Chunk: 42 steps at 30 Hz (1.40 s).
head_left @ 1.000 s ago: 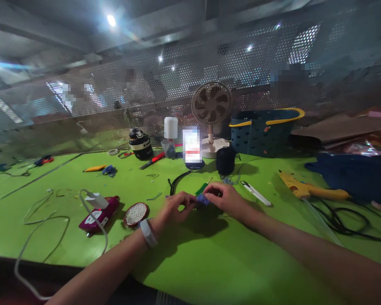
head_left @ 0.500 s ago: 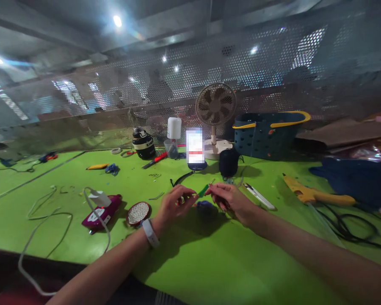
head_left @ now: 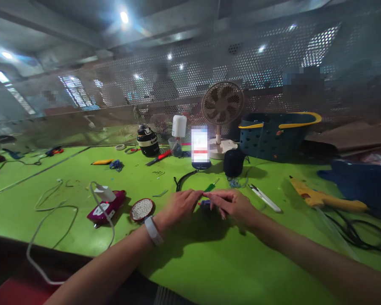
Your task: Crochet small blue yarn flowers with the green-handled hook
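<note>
My left hand (head_left: 186,205) and my right hand (head_left: 233,204) meet at their fingertips above the table. Beyond the fingertips a small green-handled tool (head_left: 210,187) with a thin metal tip slants away to the upper right. Its near end is at my left fingertips, partly hidden. My right fingers are bent, with the index finger reaching to the left fingertips; what they pinch, if anything, is hidden. Below the hands is a small blue-purple thing (head_left: 205,204), mostly covered. A round dish of pale beads (head_left: 142,209) lies left of my left wrist.
Behind the hands stand a phone (head_left: 200,146), a fan (head_left: 222,106), a dark round bundle (head_left: 234,163) and a blue basket (head_left: 263,140). A white-handled cutter (head_left: 266,199) and a yellow glue gun (head_left: 325,199) lie right. A magenta power strip (head_left: 106,207) with a cable lies left.
My fingertips have come together, and my right hand has left the tool's metal tip. The tip now shows past the fingers. The whole view has shifted slightly.
</note>
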Tool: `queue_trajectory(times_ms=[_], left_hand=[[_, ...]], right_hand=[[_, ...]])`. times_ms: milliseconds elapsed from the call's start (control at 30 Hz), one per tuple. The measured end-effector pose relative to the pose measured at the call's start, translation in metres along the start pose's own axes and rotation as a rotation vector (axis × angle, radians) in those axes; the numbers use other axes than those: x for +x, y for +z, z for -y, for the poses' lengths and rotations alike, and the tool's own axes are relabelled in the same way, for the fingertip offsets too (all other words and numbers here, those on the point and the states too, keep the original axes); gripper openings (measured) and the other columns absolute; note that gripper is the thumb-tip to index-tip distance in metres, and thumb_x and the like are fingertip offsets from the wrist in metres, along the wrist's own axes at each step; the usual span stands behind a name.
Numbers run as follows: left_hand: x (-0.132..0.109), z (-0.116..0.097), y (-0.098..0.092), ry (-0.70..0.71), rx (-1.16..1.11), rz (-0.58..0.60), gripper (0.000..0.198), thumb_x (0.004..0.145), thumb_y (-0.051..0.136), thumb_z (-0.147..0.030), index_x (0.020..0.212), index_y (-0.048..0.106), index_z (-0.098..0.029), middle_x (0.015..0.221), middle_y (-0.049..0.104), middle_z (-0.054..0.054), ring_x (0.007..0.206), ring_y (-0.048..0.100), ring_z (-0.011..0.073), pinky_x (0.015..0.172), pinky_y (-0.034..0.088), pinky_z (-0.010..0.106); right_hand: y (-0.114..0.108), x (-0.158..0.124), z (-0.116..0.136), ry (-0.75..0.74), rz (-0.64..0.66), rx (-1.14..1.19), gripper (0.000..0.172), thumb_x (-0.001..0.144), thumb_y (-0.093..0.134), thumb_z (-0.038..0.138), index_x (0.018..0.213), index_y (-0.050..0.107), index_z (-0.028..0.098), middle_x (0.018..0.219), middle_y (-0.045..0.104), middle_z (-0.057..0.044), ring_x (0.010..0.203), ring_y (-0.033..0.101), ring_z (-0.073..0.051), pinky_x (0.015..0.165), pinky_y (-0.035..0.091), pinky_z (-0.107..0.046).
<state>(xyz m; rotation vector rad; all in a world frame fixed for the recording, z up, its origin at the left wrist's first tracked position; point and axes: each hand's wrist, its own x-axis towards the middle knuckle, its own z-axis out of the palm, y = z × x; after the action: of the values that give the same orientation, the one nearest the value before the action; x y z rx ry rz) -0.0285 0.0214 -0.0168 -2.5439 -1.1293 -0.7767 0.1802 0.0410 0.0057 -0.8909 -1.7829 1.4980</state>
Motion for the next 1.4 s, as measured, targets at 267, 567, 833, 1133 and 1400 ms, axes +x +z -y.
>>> queue_trajectory(times_ms=[267, 567, 833, 1133, 1400], left_hand=[[0.003, -0.002, -0.007, -0.135, 0.248, 0.161, 0.027, 0.093, 0.038, -0.007, 0.116, 0.05, -0.012, 0.09, 0.066, 0.01, 0.074, 0.064, 0.0199, 0.061, 0.05, 0.031], [0.007, 0.007, -0.011, -0.266, -0.178, 0.184, 0.015, 0.09, 0.051, -0.017, 0.094, 0.065, -0.018, 0.09, 0.067, 0.005, 0.077, 0.064, 0.0148, 0.069, 0.053, 0.027], [0.01, 0.0, -0.009, -0.211, -0.804, 0.205, 0.026, 0.078, 0.061, -0.014, 0.103, 0.07, -0.014, 0.105, 0.063, 0.01, 0.097, 0.063, 0.0211, 0.09, 0.052, 0.039], [0.01, -0.004, -0.004, -0.238, -0.819, 0.228, 0.014, 0.08, 0.069, -0.023, 0.09, 0.074, -0.015, 0.094, 0.065, 0.008, 0.081, 0.063, 0.016, 0.076, 0.053, 0.031], [0.008, -0.005, -0.001, -0.307, -0.814, 0.15, 0.009, 0.083, 0.064, -0.021, 0.083, 0.067, -0.012, 0.084, 0.067, 0.007, 0.075, 0.062, 0.0155, 0.07, 0.053, 0.03]], right_hand=[[0.01, -0.004, 0.005, 0.01, 0.025, -0.039, 0.046, 0.089, 0.059, 0.039, 0.131, 0.06, 0.018, 0.073, 0.063, 0.0, 0.053, 0.053, -0.01, 0.057, 0.049, -0.027], [-0.004, -0.004, 0.009, -0.205, -0.218, -0.523, 0.016, 0.083, 0.065, 0.032, 0.075, 0.067, 0.019, 0.075, 0.065, -0.004, 0.069, 0.059, -0.018, 0.064, 0.048, -0.034], [-0.004, 0.002, -0.008, -0.199, -0.22, -0.508, 0.033, 0.086, 0.057, 0.027, 0.118, 0.057, 0.017, 0.089, 0.069, -0.006, 0.081, 0.064, -0.021, 0.075, 0.05, -0.038], [0.001, 0.002, -0.011, -0.17, -0.169, -0.39, 0.038, 0.087, 0.056, 0.024, 0.124, 0.051, 0.018, 0.091, 0.067, -0.006, 0.077, 0.065, -0.019, 0.073, 0.054, -0.037], [0.003, -0.003, -0.003, -0.095, -0.109, -0.342, 0.043, 0.084, 0.056, 0.019, 0.126, 0.048, 0.017, 0.095, 0.064, -0.007, 0.074, 0.064, -0.017, 0.066, 0.055, -0.034]])
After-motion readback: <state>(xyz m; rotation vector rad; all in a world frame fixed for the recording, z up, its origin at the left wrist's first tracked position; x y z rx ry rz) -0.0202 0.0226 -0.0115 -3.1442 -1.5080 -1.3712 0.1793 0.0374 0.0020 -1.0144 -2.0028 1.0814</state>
